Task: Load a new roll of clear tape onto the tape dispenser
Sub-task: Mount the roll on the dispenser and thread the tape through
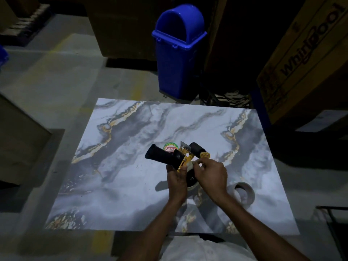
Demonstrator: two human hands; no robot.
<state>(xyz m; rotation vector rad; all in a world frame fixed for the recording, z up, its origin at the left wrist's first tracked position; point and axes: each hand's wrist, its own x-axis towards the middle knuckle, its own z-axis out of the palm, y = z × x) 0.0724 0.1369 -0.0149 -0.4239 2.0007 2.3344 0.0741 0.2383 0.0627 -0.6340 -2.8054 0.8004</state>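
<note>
A hand-held tape dispenser (169, 157) with a black handle, yellow metal frame and black roller is held above the marble-patterned table (131, 176). My left hand (177, 180) grips it from below at the frame. My right hand (211, 173) pinches something small and pale at the frame, beside the black hub wheel (191, 179); I cannot tell what it is. A clear tape roll (243, 194) lies on the table to the right of my right wrist, apart from the dispenser.
A round green and red sticker (170, 147) shows just behind the dispenser. A blue swing-lid bin (178, 51) stands beyond the table's far edge. Large cardboard boxes (305, 59) rise at the right and back, another at the left.
</note>
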